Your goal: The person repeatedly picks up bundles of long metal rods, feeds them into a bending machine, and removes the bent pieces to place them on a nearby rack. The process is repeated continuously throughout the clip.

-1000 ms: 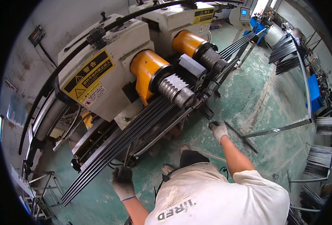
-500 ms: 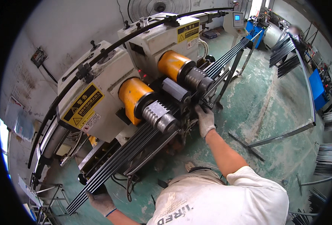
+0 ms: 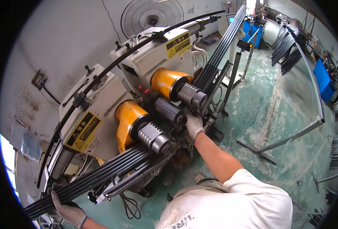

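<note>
A bundle of dark metal tubes [image 3: 100,171] runs through a bending machine [image 3: 94,124], with its two ends angled away from the middle. My left hand [image 3: 70,213], in a pale work glove, is closed round the bundle near its left end. At the machine's centre my right hand [image 3: 195,126], gloved as well, reaches in beside a black block [image 3: 169,110]. Its fingers look curled, but the tips and whatever they hold are hidden. Two ridged steel rollers [image 3: 153,137] on orange housings [image 3: 128,116] flank the block.
A large fan [image 3: 152,19] stands by the wall. To the right is a metal rack [image 3: 308,68] hung with dark rods, with a person [image 3: 294,28] behind it. Cables [image 3: 130,206] hang below the machine. A blue cabinet [image 3: 323,78] stands far right.
The straight tubes are now bent, their right end swung up and away and their left end moved left. My left hand moved left with them; my right hand shifted slightly left and down.
</note>
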Available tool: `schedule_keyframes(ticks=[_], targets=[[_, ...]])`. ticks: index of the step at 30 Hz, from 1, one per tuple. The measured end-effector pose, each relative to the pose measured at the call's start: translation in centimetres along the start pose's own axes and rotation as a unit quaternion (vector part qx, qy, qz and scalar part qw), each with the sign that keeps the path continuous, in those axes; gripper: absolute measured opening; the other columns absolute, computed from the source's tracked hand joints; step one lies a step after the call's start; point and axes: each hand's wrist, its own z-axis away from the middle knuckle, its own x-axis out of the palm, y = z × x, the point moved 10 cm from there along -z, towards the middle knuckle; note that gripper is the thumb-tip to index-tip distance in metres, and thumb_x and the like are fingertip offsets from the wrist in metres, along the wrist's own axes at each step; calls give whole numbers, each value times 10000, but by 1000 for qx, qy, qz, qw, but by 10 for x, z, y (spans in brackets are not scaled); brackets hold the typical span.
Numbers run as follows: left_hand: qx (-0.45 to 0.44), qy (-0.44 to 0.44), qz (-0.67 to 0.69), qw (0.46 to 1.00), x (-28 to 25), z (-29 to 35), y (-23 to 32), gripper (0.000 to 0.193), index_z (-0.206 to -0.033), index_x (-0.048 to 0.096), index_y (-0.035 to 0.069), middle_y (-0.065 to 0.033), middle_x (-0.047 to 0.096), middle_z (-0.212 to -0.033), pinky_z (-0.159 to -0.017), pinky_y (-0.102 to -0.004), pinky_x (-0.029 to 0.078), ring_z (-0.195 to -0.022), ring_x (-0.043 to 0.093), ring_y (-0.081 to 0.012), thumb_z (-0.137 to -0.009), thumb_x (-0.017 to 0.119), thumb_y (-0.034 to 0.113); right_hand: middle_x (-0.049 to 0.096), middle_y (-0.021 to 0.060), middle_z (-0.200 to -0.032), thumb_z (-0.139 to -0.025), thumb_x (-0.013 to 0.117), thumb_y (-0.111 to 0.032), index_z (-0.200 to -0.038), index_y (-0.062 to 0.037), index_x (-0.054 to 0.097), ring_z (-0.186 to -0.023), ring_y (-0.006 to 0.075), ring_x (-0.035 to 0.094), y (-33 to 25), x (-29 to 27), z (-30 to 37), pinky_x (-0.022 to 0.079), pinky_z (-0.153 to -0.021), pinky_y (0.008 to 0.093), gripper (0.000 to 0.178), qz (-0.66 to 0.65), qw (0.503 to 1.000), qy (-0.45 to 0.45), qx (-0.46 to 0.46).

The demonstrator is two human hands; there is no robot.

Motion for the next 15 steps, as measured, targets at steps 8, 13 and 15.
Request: schedule_keyframes(ticks=[8, 13, 15], targets=[[6, -29, 241, 970, 85, -8, 149, 562, -1534, 596, -92, -212, 742, -1289, -967, -378, 638, -1102, 743, -266, -1108, 668, 268, 791, 121, -1251, -960, 826, -271, -1367, -30, 759, -1057, 228, 772, -18, 39, -1, 613, -924, 394, 477, -58, 994, -85, 37], [50, -97, 204, 973, 146, -7, 228, 397, -1301, 750, -44, -164, 783, -1235, -879, -353, 652, -994, 788, -237, -1096, 701, 293, 797, 116, -1214, -972, 798, -222, -1343, -9, 755, -1071, 229, 768, -25, 29, -19, 609, -936, 394, 430, -26, 994, -108, -21], [97, -146, 90, 980, 164, -17, 247, 437, -1351, 698, -32, -149, 785, -1188, -857, -366, 659, -992, 796, -237, -1109, 700, 333, 796, 101, -1186, -974, 800, -194, -1343, -16, 752, -1038, 217, 761, -29, 36, -11, 605, -912, 395, 413, -26, 992, -120, -9]])
